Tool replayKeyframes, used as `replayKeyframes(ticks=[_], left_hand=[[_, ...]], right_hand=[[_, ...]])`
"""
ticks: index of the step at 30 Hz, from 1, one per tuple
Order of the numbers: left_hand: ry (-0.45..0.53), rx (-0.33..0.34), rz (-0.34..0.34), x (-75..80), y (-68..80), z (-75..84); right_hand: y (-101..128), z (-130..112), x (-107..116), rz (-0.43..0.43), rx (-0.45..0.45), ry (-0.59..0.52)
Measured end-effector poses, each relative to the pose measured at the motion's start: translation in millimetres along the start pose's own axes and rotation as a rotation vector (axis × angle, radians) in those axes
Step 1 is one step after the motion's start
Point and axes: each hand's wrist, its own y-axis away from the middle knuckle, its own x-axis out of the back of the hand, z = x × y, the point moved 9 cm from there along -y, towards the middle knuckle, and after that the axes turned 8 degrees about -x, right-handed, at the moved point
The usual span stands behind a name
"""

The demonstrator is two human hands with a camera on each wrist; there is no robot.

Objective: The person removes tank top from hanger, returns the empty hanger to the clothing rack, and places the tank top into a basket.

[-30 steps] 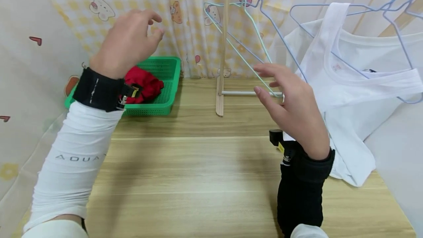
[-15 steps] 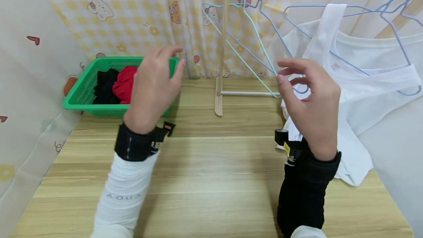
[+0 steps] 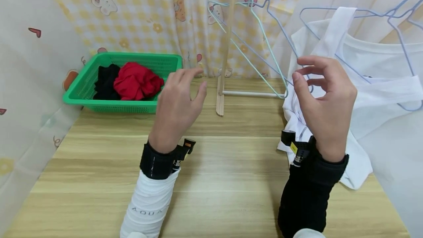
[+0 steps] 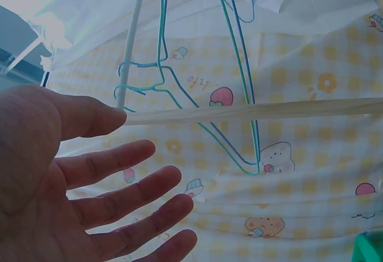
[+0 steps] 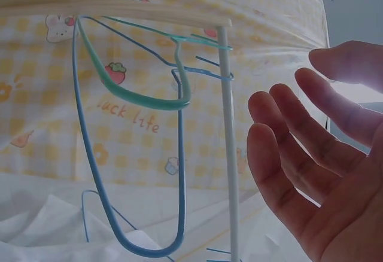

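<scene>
Both hands hover above the counter (image 3: 211,164), fingers loose, holding nothing. The right hand (image 3: 322,100) is just beside the green hanger (image 3: 264,39) and white shirt (image 3: 370,94) on the rack (image 3: 226,39); the left hand (image 3: 180,104) is mid-counter. Best to pinch the hanger's lower corner firmly, steadying the shirt.

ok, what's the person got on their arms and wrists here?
Left arm: white sleeve printed AQUA in grey, black wristband with a small camera, orange-tipped. Right arm: black sleeve, black wrist camera with a yellow tag. Left hand and right hand are bare, no gloves.
</scene>
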Motion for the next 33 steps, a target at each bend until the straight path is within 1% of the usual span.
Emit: replayKeyframes(ticks=[5,10,15,17,21,25,28,30,32,33], left_hand=[[-0.003,-0.015,-0.004,-0.7,-0.3,2.9],[-0.002,-0.023,0.001,2.4,-0.8,2.5],[0.012,-0.007,0.006,5.3,-0.2,-1.7],[0.014,0.000,0.005,5.7,0.3,-3.5],[0.013,0.007,0.007,7.6,1.5,-6.9],[0.023,0.013,0.009,9.6,2.7,-9.7],[0.032,0.019,0.006,9.8,3.3,-11.1],[0.034,0.022,0.004,9.5,3.6,-11.5],[0.035,0.023,0.001,9.3,3.8,-11.5],[0.034,0.023,0.001,9.5,3.9,-11.3]], right_hand=[[-2.7,9.0,2.7,0.012,-0.033,0.031],[-8.3,21.0,6.6,0.032,-0.048,0.052],[-18.1,33.0,13.8,0.057,-0.055,0.047],[-25.3,39.3,18.8,0.079,-0.081,0.067],[-45.3,53.0,30.0,0.100,-0.143,0.183],[-67.8,65.8,40.8,0.085,-0.243,0.292],[-85.3,75.0,50.5,0.088,-0.331,0.333],[-96.4,80.7,59.2,0.116,-0.372,0.341],[-107.1,87.7,70.1,0.163,-0.418,0.339],[-111.5,91.6,76.2,0.192,-0.447,0.358]])
